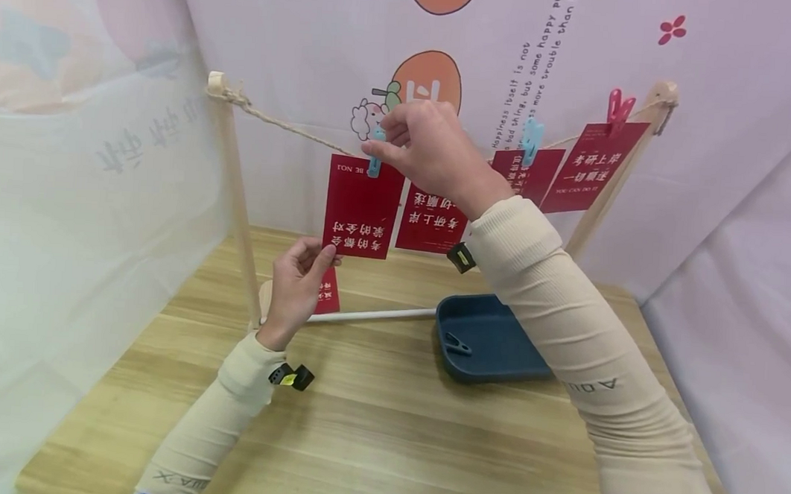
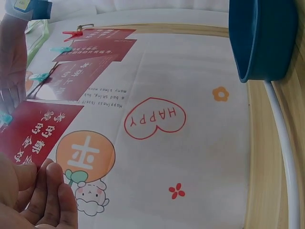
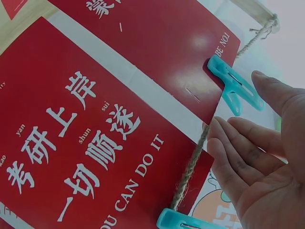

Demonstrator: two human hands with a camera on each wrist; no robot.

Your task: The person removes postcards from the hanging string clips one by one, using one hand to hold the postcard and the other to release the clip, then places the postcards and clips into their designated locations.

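Note:
A red card (image 1: 360, 208) with white lettering hangs from a twine line (image 1: 294, 128). My left hand (image 1: 297, 283) pinches its lower left corner, thumb in front and fingers behind. A light blue clothespin (image 3: 233, 88) clamps the card's top edge to the line. Around that clothespin is my right hand (image 1: 434, 148); the right wrist view shows the thumb and extended fingers apart, off its tails. Beside the first card hangs another red card (image 3: 95, 143), held by a second light blue clothespin (image 3: 186, 220) and partly hidden by the right hand in the head view.
Wooden posts (image 1: 233, 194) carry the line. Further right hang two red cards, one under a blue clothespin (image 1: 531, 142), one under a pinkish-red clothespin (image 1: 620, 109). On the wooden table (image 1: 359, 424) are a dark blue tray (image 1: 489, 375) holding a clothespin (image 1: 457, 345), a white rod (image 1: 372, 315) and another red card (image 1: 328, 292).

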